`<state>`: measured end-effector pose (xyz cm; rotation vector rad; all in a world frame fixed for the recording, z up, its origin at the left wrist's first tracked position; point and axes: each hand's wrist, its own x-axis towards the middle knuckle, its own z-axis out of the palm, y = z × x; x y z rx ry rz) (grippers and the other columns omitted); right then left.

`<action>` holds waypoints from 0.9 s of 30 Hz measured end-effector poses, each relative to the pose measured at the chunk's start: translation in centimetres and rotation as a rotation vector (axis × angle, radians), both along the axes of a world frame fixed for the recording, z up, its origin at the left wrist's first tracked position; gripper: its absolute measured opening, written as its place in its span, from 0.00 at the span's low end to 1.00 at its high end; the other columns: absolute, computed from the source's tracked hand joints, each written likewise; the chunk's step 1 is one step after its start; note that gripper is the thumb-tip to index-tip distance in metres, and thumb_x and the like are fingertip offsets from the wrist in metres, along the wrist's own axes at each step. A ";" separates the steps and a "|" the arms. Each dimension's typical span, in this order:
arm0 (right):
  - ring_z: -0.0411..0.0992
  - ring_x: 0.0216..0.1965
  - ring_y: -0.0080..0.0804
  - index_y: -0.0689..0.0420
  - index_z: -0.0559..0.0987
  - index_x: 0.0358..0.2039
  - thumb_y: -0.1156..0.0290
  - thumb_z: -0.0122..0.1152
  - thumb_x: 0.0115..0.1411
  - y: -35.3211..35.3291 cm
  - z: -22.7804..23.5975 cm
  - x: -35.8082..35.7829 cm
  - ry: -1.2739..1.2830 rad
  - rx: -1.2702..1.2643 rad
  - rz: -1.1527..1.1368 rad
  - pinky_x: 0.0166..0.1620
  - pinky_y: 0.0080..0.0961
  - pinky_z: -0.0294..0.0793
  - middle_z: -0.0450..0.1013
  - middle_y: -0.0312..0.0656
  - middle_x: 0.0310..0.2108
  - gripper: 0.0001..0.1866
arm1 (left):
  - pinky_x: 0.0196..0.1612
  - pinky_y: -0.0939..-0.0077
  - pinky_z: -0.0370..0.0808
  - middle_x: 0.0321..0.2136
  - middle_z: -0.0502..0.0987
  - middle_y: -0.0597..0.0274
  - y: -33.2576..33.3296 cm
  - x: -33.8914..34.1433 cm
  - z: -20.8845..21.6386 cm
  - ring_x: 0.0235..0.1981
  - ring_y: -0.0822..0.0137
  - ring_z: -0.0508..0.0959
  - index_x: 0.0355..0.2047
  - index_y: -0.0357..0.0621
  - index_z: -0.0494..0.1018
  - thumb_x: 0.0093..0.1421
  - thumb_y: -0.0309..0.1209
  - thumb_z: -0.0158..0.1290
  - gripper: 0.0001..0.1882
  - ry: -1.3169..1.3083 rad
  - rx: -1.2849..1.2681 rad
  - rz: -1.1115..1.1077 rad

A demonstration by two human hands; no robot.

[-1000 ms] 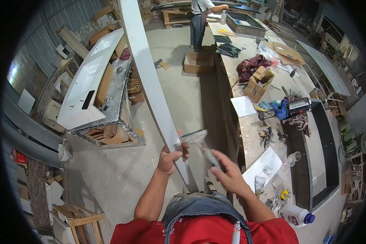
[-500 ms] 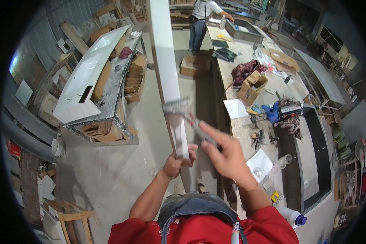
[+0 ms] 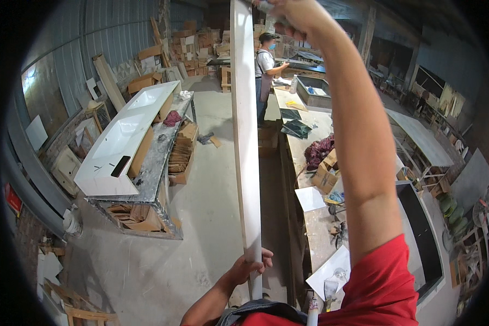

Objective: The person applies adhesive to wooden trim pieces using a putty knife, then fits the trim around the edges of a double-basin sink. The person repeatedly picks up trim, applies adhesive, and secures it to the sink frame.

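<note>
A long white board (image 3: 246,136) rises from close to my body to the top edge of the picture, its narrow side turned partly toward me. My left hand (image 3: 250,267) is wrapped round its lower end, fingers showing on the right side. My right arm stretches far up and forward. At the board's upper end, my right hand (image 3: 301,19) is closed on a hand tool (image 3: 263,6), of which only a grey piece shows. The picture's top edge cuts off the rest of the tool, so I cannot tell whether it touches the board.
A white double-basin countertop (image 3: 111,144) lies on a workbench at left, with cardboard underneath. At right a long table (image 3: 288,103) carries dark sheets (image 3: 296,127), a cardboard box (image 3: 325,176) and a white sheet (image 3: 331,271). A co-worker (image 3: 264,70) stands beyond the board.
My right hand has moved up and away along the board with the wide-headed tool. My left hand stays round the lower end, now lower in the picture. The view has tilted up.
</note>
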<state>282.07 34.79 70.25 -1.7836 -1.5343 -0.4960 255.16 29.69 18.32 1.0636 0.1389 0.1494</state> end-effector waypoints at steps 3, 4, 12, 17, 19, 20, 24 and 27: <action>0.64 0.21 0.23 0.62 0.80 0.33 0.63 0.60 0.65 1.4 3.5 0.2 0.536 0.099 0.007 0.23 0.26 0.65 0.70 0.34 0.24 0.13 | 0.39 0.76 0.72 0.37 0.77 0.58 0.1 -0.2 0.1 0.32 0.69 0.76 0.55 0.35 0.69 0.55 0.28 0.53 0.25 -0.038 -0.082 0.016; 0.62 0.21 0.22 0.61 0.81 0.34 0.67 0.58 0.65 1.2 3.7 0.7 0.525 0.233 0.009 0.24 0.27 0.62 0.69 0.33 0.23 0.11 | 0.39 0.76 0.73 0.37 0.77 0.58 -0.1 -0.1 0.9 0.32 0.69 0.76 0.55 0.35 0.69 0.55 0.28 0.53 0.26 -0.061 -0.090 0.038; 0.65 0.17 0.15 0.53 0.73 0.63 0.66 0.56 0.65 -6.5 -21.3 -0.9 0.800 0.129 0.311 0.18 0.13 0.59 0.75 0.34 0.26 0.25 | 0.35 0.67 0.75 0.32 0.77 0.53 2.7 -3.0 1.2 0.31 0.63 0.77 0.48 0.35 0.71 0.54 0.30 0.58 0.22 -0.011 -0.051 0.378; 0.64 0.17 0.14 0.51 0.72 0.64 0.69 0.60 0.65 -20.1 -40.4 -6.4 1.193 -0.333 0.005 0.19 0.14 0.62 0.74 0.30 0.28 0.26 | 0.29 0.72 0.70 0.29 0.72 0.57 9.1 -2.7 7.3 0.26 0.68 0.73 0.49 0.38 0.69 0.64 0.38 0.55 0.19 -0.341 -0.118 0.378; 0.63 0.18 0.12 0.50 0.73 0.64 0.70 0.61 0.64 -23.2 -45.0 -9.2 1.480 -0.379 0.084 0.20 0.13 0.62 0.74 0.30 0.29 0.26 | 0.27 0.73 0.67 0.28 0.70 0.59 13.5 -3.3 12.5 0.23 0.69 0.70 0.51 0.38 0.69 0.67 0.45 0.52 0.23 -0.445 -0.070 0.297; 0.66 0.21 0.13 0.52 0.74 0.63 0.70 0.62 0.64 -24.1 -45.6 -10.8 1.458 -0.439 0.116 0.23 0.13 0.64 0.75 0.31 0.32 0.25 | 0.27 0.73 0.65 0.27 0.68 0.61 15.1 -3.7 15.2 0.22 0.69 0.67 0.50 0.38 0.69 0.69 0.47 0.49 0.24 -0.433 -0.044 0.346; 0.74 0.38 0.23 0.58 0.76 0.58 0.71 0.63 0.63 -25.7 -45.9 -14.8 1.287 -0.509 0.303 0.44 0.22 0.72 0.80 0.42 0.46 0.22 | 0.27 0.73 0.60 0.26 0.61 0.65 22.5 -5.1 22.4 0.22 0.70 0.60 0.49 0.35 0.65 0.72 0.46 0.41 0.23 -0.401 0.100 0.443; 0.78 0.39 0.43 0.54 0.77 0.58 0.70 0.63 0.61 -26.1 -46.5 -15.6 0.954 -0.488 0.398 0.44 0.31 0.74 0.79 0.51 0.40 0.23 | 0.28 0.75 0.60 0.27 0.60 0.65 26.1 -6.2 23.5 0.23 0.71 0.60 0.47 0.35 0.65 0.73 0.45 0.41 0.22 -0.367 0.112 0.450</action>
